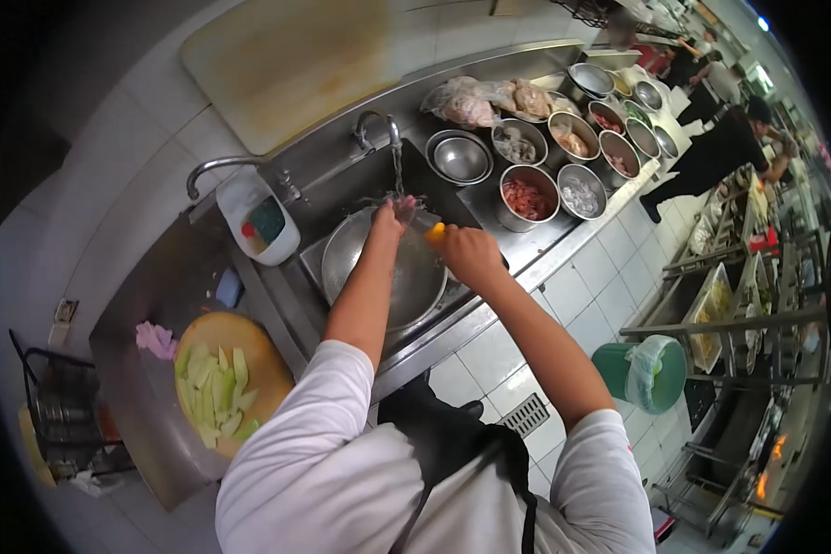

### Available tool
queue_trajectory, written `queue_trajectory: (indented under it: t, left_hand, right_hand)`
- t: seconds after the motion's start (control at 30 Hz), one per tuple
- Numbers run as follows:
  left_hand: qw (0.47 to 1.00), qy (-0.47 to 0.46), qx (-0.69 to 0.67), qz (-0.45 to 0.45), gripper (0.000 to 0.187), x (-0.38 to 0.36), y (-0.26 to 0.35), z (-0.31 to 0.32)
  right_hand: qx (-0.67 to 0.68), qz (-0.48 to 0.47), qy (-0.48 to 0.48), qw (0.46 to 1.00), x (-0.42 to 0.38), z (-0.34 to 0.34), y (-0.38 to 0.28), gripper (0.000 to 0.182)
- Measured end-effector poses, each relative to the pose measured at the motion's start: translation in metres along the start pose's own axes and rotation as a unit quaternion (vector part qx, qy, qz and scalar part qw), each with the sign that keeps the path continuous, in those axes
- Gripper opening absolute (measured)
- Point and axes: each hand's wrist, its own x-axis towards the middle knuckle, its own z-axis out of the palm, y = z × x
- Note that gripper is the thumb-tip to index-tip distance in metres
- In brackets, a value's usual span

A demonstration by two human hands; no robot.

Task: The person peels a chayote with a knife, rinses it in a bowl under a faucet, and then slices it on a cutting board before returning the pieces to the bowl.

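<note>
Head view: left hand (390, 220) sat under the faucet (388, 129) stream, closed around something too blurred to identify; right hand (466, 254), just right of the stream, gripped an orange-handled tool (435, 232) pointing toward the left hand, above the basin (406, 286).

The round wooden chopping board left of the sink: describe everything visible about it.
The chopping board is a thick round wooden block, tan-orange on top, lying flat on the steel counter. Pale green vegetable strips lie piled across its left half. A pink cloth lies at its upper-left edge. Neither hand touches it; the person's sleeve hides its lower edge.
</note>
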Motion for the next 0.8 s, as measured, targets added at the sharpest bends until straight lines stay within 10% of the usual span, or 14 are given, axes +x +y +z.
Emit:
queue_trajectory:
  t: [0.4, 0.57, 0.6, 0.67, 0.7, 0.8]
  left_hand:
    - [0.978, 0.051, 0.032, 0.201, 0.035, 0.038, 0.062, 0.032]
    - [0.941, -0.014, -0.070, 0.330, 0.013, 0.020, 0.110, 0.113]
    - [0.946, -0.091, -0.029, 0.311, 0.019, 0.066, 0.114, 0.105]
    - [0.885, 0.103, 0.160, 0.426, 0.033, -0.033, 0.077, 0.153]
    - [0.847, 0.124, 0.205, 0.474, 0.038, 0.030, 0.064, 0.154]
    - [0.784, 0.049, 0.323, 0.528, 0.053, -0.022, 0.060, 0.140]
  right_hand:
    - [0.172, 0.231, -0.011, 0.958, -0.131, -0.068, 0.023, 0.043]
    - [0.346, 0.379, -0.022, 0.858, -0.168, -0.029, 0.010, 0.048]
    - [0.391, 0.398, -0.013, 0.830, -0.174, -0.021, 0.006, 0.048]
    - [0.479, 0.420, -0.010, 0.770, -0.179, -0.006, -0.004, 0.047]
    - [0.514, 0.425, 0.005, 0.746, -0.182, 0.002, -0.010, 0.045]
    - [0.597, 0.436, 0.020, 0.673, -0.186, 0.016, -0.020, 0.036]
